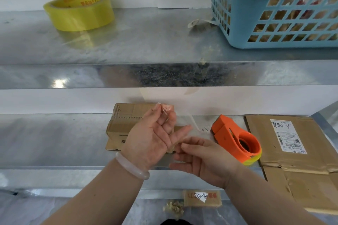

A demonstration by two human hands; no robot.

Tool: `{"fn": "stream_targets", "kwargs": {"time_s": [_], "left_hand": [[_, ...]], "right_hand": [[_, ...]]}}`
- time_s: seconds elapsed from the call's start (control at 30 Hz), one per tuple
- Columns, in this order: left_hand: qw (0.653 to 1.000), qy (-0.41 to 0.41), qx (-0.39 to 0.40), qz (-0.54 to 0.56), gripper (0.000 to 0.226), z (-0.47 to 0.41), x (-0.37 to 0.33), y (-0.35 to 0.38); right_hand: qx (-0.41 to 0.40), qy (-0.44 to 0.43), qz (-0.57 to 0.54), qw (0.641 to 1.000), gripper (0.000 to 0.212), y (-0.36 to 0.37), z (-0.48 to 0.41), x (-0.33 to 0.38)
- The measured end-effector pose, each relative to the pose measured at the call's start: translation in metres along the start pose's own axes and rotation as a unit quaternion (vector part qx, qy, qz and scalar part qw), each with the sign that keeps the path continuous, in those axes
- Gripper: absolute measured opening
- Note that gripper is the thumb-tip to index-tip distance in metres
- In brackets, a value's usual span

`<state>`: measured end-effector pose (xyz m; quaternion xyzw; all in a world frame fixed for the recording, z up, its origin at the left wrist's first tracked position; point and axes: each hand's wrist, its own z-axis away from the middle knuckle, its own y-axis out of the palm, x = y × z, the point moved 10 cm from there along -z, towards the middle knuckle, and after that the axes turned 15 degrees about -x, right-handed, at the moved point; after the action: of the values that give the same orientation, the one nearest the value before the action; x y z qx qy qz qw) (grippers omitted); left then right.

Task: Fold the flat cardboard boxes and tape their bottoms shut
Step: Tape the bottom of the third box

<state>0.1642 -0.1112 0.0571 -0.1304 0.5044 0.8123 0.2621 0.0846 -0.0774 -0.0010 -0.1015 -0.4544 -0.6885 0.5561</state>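
Pinching a clear, glossy tape strip (164, 110), left hand (151, 135) above and right hand (203, 160) below.

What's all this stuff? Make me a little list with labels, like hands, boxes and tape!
left hand: raised, pinches the top of a clear tape strip
right hand: lower, seems to pinch the strip's other end
small box: on the lower shelf, behind the hands
flat cardboard: lying at the right, white label on it
tape dispenser: orange, between box and flat cardboard
yellow tape roll: upper shelf, left
blue basket: upper shelf, right
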Motion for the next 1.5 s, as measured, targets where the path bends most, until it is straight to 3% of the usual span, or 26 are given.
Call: {"fn": "stream_targets", "kwargs": {"time_s": [0.23, 0.5, 0.63, 0.7, 0.8, 0.9, 0.97, 1.03, 1.3, 1.5], "left_hand": [[0.999, 0.028, -0.007, 0.014, 0.012, 0.000, -0.013, -0.008], [0.999, 0.024, -0.003, 0.025, 0.012, -0.002, -0.011, -0.009], [0.998, 0.059, -0.023, 0.008, 0.012, -0.004, -0.023, -0.015], [0.995, 0.093, -0.045, -0.013, 0.010, -0.004, -0.035, -0.025], [0.982, 0.147, -0.096, -0.068, 0.013, 0.001, -0.052, -0.047], [0.962, 0.171, -0.175, -0.118, 0.018, 0.011, -0.053, -0.073], [0.953, 0.174, -0.215, -0.126, 0.017, 0.017, -0.047, -0.089], [0.948, 0.163, -0.249, -0.114, 0.015, 0.021, -0.040, -0.104], [0.929, 0.155, -0.325, -0.081, 0.015, 0.038, -0.031, -0.135], [0.904, 0.206, -0.352, -0.132, 0.026, 0.048, -0.037, -0.142]], "right_hand": [[0.003, 0.034, 0.066, 0.997, 0.017, 0.011, -0.002, -0.002], [0.009, 0.060, 0.109, 0.992, 0.038, 0.018, -0.010, -0.009], [-0.032, 0.040, 0.136, 0.989, 0.008, 0.004, -0.016, 0.000], [-0.071, 0.020, 0.169, 0.983, 0.009, -0.014, -0.022, 0.013], [-0.146, -0.064, 0.283, 0.946, 0.013, -0.044, -0.030, 0.047], [-0.197, -0.189, 0.417, 0.867, 0.011, -0.052, -0.038, 0.092], [-0.203, -0.264, 0.497, 0.801, 0.009, -0.042, -0.043, 0.116], [-0.174, -0.299, 0.539, 0.768, 0.010, -0.028, -0.052, 0.124], [-0.062, -0.328, 0.613, 0.716, 0.017, 0.011, -0.087, 0.107], [-0.057, -0.306, 0.608, 0.730, 0.015, 0.014, -0.097, 0.104]]}}
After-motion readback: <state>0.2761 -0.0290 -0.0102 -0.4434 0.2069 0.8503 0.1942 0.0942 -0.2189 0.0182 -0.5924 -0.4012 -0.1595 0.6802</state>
